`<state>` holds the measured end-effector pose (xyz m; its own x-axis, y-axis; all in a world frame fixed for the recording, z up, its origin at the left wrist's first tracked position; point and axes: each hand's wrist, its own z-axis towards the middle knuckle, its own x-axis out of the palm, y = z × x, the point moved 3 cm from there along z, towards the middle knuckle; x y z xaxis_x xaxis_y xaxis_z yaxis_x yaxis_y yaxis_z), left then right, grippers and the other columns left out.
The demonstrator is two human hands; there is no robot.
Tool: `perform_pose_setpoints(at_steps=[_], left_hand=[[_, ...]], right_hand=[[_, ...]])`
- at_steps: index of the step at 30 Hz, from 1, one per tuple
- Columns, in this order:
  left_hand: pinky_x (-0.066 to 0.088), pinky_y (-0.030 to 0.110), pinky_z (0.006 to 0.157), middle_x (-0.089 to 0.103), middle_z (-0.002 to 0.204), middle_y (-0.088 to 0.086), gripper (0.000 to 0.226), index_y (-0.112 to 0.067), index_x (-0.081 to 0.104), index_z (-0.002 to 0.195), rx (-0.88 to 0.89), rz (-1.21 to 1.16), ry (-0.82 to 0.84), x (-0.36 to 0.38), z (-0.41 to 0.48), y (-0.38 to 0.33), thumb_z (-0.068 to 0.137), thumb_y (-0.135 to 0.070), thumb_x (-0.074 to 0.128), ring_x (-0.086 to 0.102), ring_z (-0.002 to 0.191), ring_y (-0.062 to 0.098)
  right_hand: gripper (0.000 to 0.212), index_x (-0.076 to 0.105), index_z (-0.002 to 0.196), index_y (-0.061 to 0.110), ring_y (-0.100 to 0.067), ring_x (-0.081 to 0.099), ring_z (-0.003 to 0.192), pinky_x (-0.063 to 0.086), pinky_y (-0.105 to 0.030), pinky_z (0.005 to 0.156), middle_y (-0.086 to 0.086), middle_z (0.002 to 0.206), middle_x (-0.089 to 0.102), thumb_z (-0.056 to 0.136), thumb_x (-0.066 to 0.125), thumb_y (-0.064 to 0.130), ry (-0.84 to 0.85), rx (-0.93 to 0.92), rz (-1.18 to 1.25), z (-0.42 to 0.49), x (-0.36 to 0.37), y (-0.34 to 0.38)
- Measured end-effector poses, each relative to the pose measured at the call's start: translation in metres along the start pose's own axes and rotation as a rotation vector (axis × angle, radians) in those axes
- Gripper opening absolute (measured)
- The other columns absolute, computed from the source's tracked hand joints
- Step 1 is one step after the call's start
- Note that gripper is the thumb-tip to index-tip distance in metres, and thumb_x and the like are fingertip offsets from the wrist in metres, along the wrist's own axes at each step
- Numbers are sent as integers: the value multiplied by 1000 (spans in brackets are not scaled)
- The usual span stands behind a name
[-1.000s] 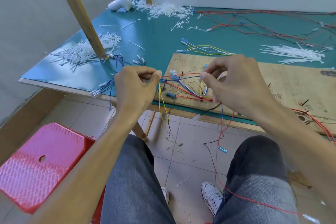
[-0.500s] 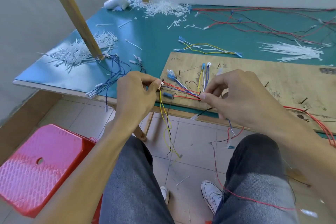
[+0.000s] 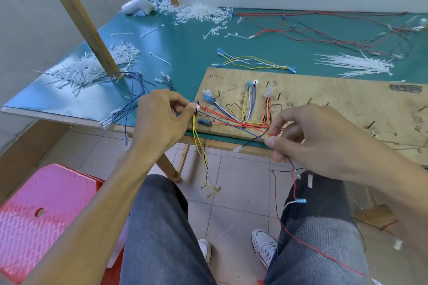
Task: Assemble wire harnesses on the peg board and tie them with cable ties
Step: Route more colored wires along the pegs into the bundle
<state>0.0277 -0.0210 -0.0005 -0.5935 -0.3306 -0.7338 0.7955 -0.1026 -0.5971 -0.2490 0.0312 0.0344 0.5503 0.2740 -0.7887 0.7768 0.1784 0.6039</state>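
From the head camera, the left hand (image 3: 162, 120) sits at the left corner of the peg board (image 3: 335, 109). Its fingers (image 3: 183, 100) are curled tight, with thumb and forefinger pinching a small white connector (image 3: 197, 106); most of the connector is hidden by the fingertips. Two yellow wires (image 3: 196, 143) hang from that pinch down past the bench (image 3: 185, 48) edge.

The right hand (image 3: 312, 139) hovers at the board's near edge. Its fingers (image 3: 271, 141) are bent, and thumb and forefinger nip a purple wire (image 3: 252, 134) that runs taut from the connector and trails out below the palm. Whether the other curled fingers catch a red strand too is hard to tell.

The wire harness (image 3: 245, 120) lies on the board, red, white, blue and yellow strands threaded among black pegs. Where the strands cross under the right hand cannot be made out.

Three heaps of white cable ties lie on the bench: one at the left (image 3: 92, 69), one at the back (image 3: 199, 10), one at the right (image 3: 356, 65). One loose yellow-and-white wire set (image 3: 252, 62) lies just behind the board. Tangled red and black wires (image 3: 324, 32) spread across the back right, and a blue bundle (image 3: 132, 102) drapes over the left edge.

The board's right end is cut off by the frame. One red stool (image 3: 41, 213) stands on the floor.
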Motion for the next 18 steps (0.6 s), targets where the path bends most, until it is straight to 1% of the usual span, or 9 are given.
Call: perform_pose_setpoints(at_steps=[2,3,5,7,9,10,12,15,18], left_hand=[[37,7,52,62,59,-9,21,-26,75,69,-46,20,9,-1,3,0,86,-36,83,53,53,0],[36,8,50,61,57,-9,24,-26,73,66,-70,33,15,-2,4,0,84,-36,84,53,51,0],[33,7,48,58,54,-10,27,-25,71,62,-104,52,40,-3,8,-1,83,-35,85,53,50,-3],[31,8,47,57,52,-11,24,-24,73,63,-129,65,63,-4,11,-4,81,-33,86,53,50,-5],[30,11,48,58,53,-11,22,-22,75,65,-160,61,68,-4,13,-4,81,-33,86,52,49,-6],[30,12,48,58,53,-11,21,-22,75,66,-173,52,66,-4,13,-4,80,-34,86,52,50,-6],[33,18,51,58,52,-11,22,-23,75,66,-192,17,68,-2,12,-2,79,-36,86,53,50,-3],[33,27,54,56,47,-15,22,-22,75,64,-245,-75,87,0,11,1,78,-35,86,49,49,0],[34,29,55,57,50,-13,16,-27,77,66,-302,-125,101,2,12,3,77,-36,85,47,48,2]], right_hand=[[15,65,86,27,-3,67,57,56,-31,70,21,65,73,97,73,33,7,14,-6,-5,1,-4],[16,66,84,26,-5,68,57,60,-36,69,20,65,73,97,74,32,10,28,-3,-7,0,-6],[21,68,79,23,-10,69,56,62,-41,62,19,64,73,97,73,34,27,53,-20,-12,-2,-12],[24,67,80,23,-9,68,54,59,-35,55,18,65,74,98,69,38,54,76,-36,-17,-7,-20],[22,65,84,27,-7,67,53,50,-19,52,15,66,75,100,64,42,75,91,-37,-24,-15,-31],[20,63,86,31,-6,67,53,45,-16,53,13,65,75,100,62,45,79,88,-28,-28,-19,-37],[15,62,90,39,-10,69,52,49,-20,57,6,64,75,95,61,54,71,81,74,-38,-28,-51],[36,68,95,32,-19,68,50,53,-17,54,-7,64,74,85,67,66,8,86,244,-48,-46,-74],[60,73,103,24,-24,60,44,51,-20,48,-16,61,70,75,77,77,-15,137,386,-54,-55,-99]])
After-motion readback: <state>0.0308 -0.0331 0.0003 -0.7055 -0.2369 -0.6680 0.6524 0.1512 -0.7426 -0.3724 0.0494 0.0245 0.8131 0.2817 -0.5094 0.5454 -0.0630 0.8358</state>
